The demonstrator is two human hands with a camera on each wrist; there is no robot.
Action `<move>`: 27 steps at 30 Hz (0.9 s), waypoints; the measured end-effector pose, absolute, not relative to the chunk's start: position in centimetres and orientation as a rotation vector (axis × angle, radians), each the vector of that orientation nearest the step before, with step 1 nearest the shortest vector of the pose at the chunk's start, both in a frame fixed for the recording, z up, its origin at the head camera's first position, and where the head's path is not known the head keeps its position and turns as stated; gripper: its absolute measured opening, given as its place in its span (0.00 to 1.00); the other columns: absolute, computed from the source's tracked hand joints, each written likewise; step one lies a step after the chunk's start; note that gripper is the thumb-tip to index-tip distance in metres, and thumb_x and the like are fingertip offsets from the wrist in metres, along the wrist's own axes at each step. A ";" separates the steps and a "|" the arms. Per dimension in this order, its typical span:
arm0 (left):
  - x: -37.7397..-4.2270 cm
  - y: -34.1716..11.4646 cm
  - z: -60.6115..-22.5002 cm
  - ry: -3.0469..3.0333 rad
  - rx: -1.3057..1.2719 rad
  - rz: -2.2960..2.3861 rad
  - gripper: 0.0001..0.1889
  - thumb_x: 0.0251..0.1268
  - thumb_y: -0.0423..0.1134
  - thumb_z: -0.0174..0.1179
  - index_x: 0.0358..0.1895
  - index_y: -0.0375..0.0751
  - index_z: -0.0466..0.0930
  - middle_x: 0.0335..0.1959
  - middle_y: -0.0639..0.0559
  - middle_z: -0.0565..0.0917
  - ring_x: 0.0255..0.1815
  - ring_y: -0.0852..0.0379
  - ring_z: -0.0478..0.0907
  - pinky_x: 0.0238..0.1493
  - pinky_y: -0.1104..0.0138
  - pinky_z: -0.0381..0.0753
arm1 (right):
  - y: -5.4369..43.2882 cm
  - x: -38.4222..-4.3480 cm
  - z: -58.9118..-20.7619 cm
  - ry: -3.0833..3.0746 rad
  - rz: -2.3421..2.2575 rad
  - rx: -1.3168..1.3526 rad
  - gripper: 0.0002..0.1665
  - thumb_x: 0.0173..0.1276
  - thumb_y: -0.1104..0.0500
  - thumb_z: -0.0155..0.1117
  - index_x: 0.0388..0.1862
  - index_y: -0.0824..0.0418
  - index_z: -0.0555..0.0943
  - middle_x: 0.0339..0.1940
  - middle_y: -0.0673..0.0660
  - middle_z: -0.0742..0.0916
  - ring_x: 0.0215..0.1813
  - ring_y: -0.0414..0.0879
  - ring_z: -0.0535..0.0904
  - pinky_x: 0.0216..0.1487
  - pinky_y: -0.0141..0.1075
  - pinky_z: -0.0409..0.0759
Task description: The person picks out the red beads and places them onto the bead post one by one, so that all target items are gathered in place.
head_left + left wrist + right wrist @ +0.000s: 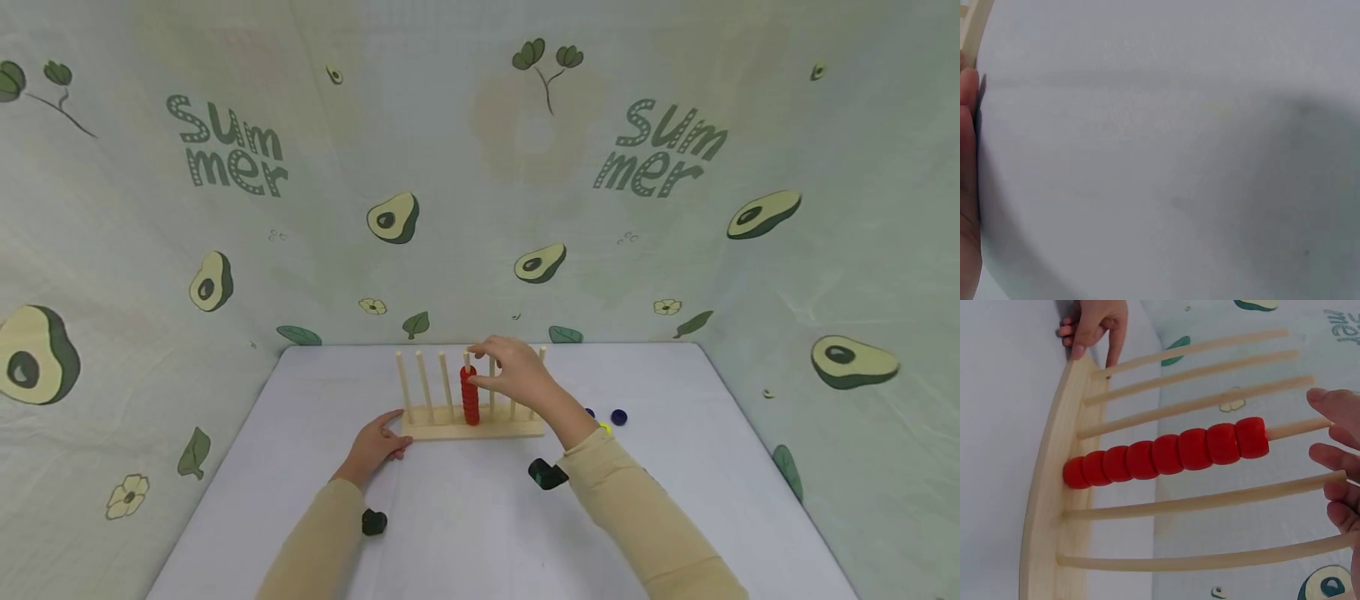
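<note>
A wooden peg rack (450, 432) with several upright pegs stands on the table. One middle peg carries a stack of red beads (1167, 454), leaving its tip bare. My left hand (372, 450) pinches the rack's left end, thumb at the front and a finger behind, as the right wrist view shows. Around the top of the beaded peg, my right hand (517, 371) has its thumb and fingers spread, with no bead visible between them. In the left wrist view only the edge of the left hand (967, 187) and a bit of the rack appear.
Blue beads (618, 417) and a yellow bead (604, 428) lie right of the rack, partly behind the right forearm. Black wrist cameras (546, 473) sit by both sleeves. A printed cloth (465, 167) hangs behind and beside the white table (480, 517).
</note>
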State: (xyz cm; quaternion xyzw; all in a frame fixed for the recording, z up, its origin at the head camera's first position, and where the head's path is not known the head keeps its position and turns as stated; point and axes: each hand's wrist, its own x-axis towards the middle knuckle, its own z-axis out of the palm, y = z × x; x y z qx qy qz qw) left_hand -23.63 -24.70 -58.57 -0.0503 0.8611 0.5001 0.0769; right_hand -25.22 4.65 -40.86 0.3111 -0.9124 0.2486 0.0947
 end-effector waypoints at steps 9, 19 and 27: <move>-23.6 -24.9 -57.8 2.536 -0.141 1.457 0.36 0.59 0.33 0.69 0.71 0.35 0.64 0.20 0.49 0.82 0.19 0.57 0.77 0.27 0.67 0.77 | 5.5 -24.6 -40.3 -2.725 0.608 1.059 0.27 0.61 0.51 0.74 0.57 0.60 0.82 0.54 0.53 0.83 0.55 0.49 0.77 0.58 0.43 0.73; -23.0 -25.5 -54.8 2.653 -0.125 1.206 0.36 0.57 0.35 0.71 0.69 0.36 0.67 0.33 0.50 0.83 0.30 0.55 0.78 0.32 0.64 0.78 | 7.3 -23.3 -40.8 -2.411 0.389 1.193 0.23 0.57 0.48 0.75 0.49 0.57 0.85 0.53 0.54 0.83 0.58 0.52 0.75 0.60 0.50 0.68; -22.6 -25.9 -53.5 2.715 -0.015 1.170 0.35 0.58 0.36 0.70 0.69 0.39 0.67 0.36 0.49 0.80 0.31 0.55 0.76 0.32 0.63 0.78 | 9.2 -22.2 -42.0 -2.214 0.364 1.201 0.24 0.55 0.47 0.76 0.47 0.58 0.84 0.49 0.56 0.84 0.55 0.53 0.75 0.59 0.52 0.68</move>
